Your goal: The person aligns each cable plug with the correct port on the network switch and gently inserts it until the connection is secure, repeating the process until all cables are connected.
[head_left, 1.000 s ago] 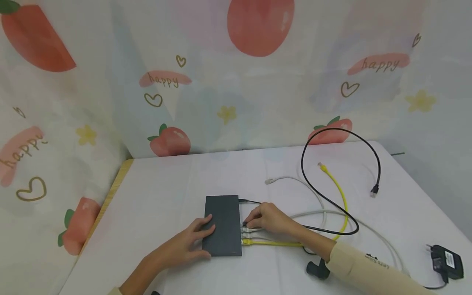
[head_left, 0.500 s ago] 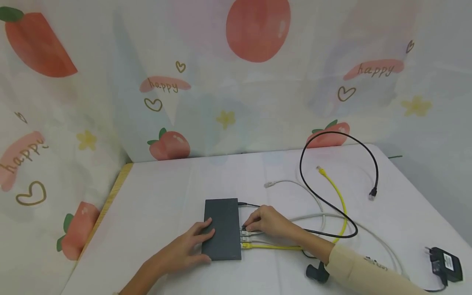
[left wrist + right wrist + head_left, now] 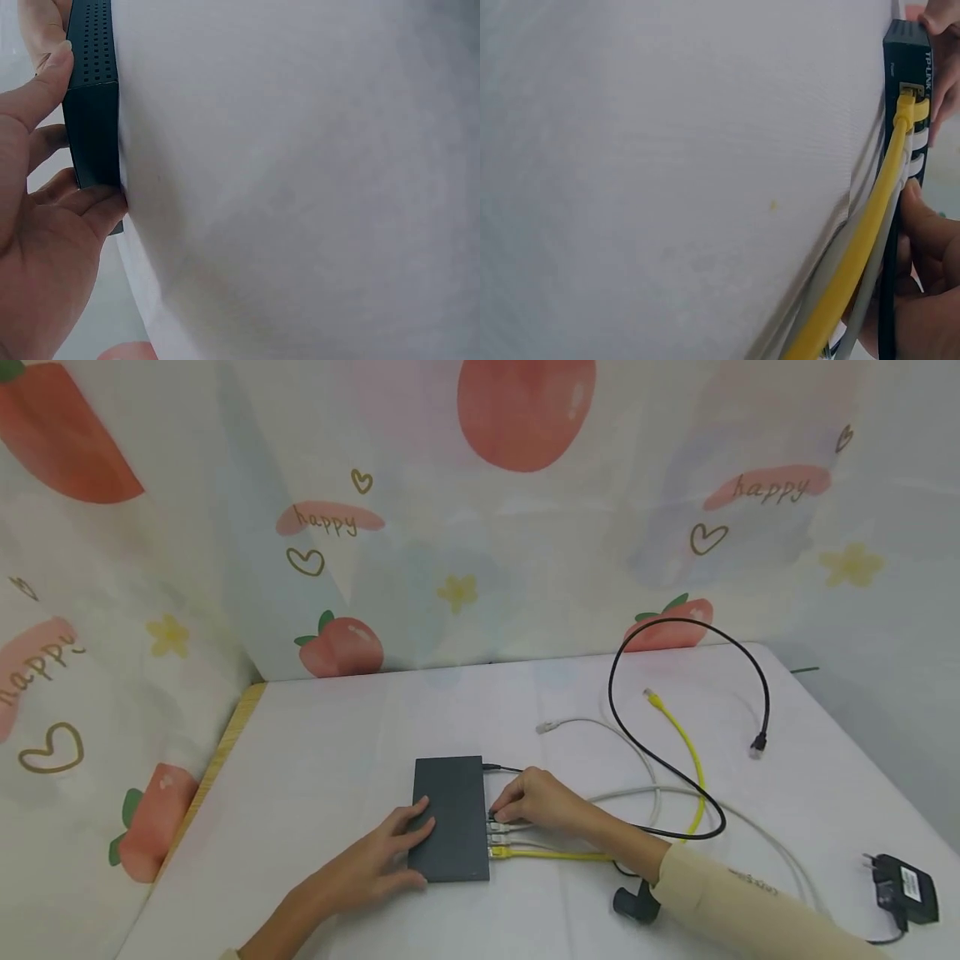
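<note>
A flat dark network switch (image 3: 450, 827) lies on the white-covered table, with TP-LINK lettering on its port side in the right wrist view. My left hand (image 3: 378, 860) grips its left side, fingertips on the top face. At the opposite side my right hand (image 3: 543, 802) pinches the plug of a black Ethernet cable (image 3: 678, 837) against the ports; the fingers hide most of that plug. Nearer me, a yellow Ethernet cable (image 3: 555, 856) and two pale ones, including a white plug (image 3: 917, 139), sit in neighbouring ports. A thin power lead (image 3: 502, 768) enters at the far end.
Loose cable ends lie at the right: a white plug (image 3: 547, 727), a yellow plug (image 3: 654, 698) and a black plug (image 3: 758, 745). A black power adapter (image 3: 905, 889) rests near the right edge. A patterned cloth (image 3: 525, 568) hangs behind the table (image 3: 337, 735).
The head view shifts slightly. Both hands stay at the switch, and the right fingers keep hold of the black cable's plug at the ports, with little visible movement.
</note>
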A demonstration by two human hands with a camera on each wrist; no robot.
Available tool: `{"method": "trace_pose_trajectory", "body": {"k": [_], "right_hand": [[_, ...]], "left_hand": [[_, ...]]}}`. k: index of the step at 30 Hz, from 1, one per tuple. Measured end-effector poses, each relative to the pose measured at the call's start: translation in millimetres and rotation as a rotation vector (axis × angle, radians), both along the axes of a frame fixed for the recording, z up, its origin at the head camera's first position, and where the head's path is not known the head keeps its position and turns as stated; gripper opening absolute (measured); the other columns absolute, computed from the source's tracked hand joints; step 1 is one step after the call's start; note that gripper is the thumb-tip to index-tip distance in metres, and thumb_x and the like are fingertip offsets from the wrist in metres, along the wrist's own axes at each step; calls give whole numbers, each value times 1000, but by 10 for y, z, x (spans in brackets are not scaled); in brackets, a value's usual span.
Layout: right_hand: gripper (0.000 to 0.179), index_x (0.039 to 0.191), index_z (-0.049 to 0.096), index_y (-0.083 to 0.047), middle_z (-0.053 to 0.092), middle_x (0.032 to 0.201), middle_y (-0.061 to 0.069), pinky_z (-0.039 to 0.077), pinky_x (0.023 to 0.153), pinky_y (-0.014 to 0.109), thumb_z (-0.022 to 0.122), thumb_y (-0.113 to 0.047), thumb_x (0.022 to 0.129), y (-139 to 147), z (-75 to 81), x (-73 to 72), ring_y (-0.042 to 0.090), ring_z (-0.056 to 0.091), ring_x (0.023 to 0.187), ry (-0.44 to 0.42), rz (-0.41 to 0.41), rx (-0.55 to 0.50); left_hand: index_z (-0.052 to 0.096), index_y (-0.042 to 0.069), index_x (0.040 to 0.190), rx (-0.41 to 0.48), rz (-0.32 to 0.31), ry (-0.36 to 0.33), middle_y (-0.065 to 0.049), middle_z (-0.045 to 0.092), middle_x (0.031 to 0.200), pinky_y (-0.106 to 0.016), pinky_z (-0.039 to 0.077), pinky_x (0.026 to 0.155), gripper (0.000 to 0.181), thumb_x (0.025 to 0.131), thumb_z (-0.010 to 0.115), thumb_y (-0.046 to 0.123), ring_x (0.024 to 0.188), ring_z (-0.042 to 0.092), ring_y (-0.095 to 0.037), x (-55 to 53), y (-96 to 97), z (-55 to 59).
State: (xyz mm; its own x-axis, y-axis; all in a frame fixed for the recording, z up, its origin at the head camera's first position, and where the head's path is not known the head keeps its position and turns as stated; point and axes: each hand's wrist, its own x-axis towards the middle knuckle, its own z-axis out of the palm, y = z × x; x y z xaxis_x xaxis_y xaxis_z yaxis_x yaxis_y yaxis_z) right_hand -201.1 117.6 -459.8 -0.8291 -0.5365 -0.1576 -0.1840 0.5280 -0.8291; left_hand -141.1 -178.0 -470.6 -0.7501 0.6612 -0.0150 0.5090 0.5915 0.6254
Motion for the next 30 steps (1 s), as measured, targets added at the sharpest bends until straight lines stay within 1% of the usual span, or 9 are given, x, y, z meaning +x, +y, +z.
{"method": "trace_pose_trajectory", "body": {"k": [5,10,13,17,21,23,25,28,30], "right_hand": [[9,88,76,-7,71,86,-2,49,71,28,75,-11,80,3,11,21,9,60,82,12,4,-8],[9,89,76,-9,70,87,-4,48,73,27,73,-13,82,2,-24,31,9,60,84,47,22,-15],[9,90,76,-11,70,88,-6,48,75,27,72,-15,83,-7,-43,46,10,61,86,87,35,-13],[8,90,76,-13,68,89,-8,48,77,28,72,-16,83,-13,-62,78,12,60,89,150,24,5],[8,90,76,-14,66,89,-9,48,76,27,72,-16,83,-9,-64,112,12,58,90,183,11,24],[8,91,75,-14,64,89,-10,47,76,27,72,-15,84,-7,-60,123,12,57,89,200,16,38],[9,93,75,-12,64,90,-10,48,76,27,70,-13,85,-7,-47,134,11,58,88,234,35,51],[12,97,74,-10,63,89,-9,48,75,26,68,-12,87,-10,-24,157,8,57,86,313,72,99],[13,99,73,-8,63,87,-9,48,72,25,68,-12,87,-9,-7,178,6,56,83,370,95,128]], "left_hand": [[42,9,141,6,9,6,-3,21,153,-44,36,101,72,84,67,46,137,25,-26,4,-7,13],[43,10,141,7,16,-3,-2,22,153,-45,36,101,71,84,67,46,137,26,-26,6,-26,-3],[43,10,141,6,23,-14,-2,22,153,-46,35,101,71,84,67,46,137,25,-26,17,-40,-11],[43,11,141,4,34,-29,-1,21,154,-47,34,102,71,84,66,47,138,23,-26,25,-44,-11],[43,11,142,4,39,-44,-1,20,154,-47,33,103,72,84,65,48,138,22,-26,18,-31,-7],[43,10,141,23,37,-47,-2,21,153,-48,32,103,72,84,66,47,138,22,-28,7,-17,-7],[44,8,140,44,34,-48,-4,21,153,-48,31,103,71,84,67,46,138,22,-29,-4,-7,-11],[45,6,140,70,24,-50,-5,22,152,-49,31,103,71,84,68,44,137,23,-30,-19,4,-19],[45,7,140,71,20,-54,-5,22,153,-49,32,103,71,84,68,44,137,23,-30,-24,5,-24]]}}
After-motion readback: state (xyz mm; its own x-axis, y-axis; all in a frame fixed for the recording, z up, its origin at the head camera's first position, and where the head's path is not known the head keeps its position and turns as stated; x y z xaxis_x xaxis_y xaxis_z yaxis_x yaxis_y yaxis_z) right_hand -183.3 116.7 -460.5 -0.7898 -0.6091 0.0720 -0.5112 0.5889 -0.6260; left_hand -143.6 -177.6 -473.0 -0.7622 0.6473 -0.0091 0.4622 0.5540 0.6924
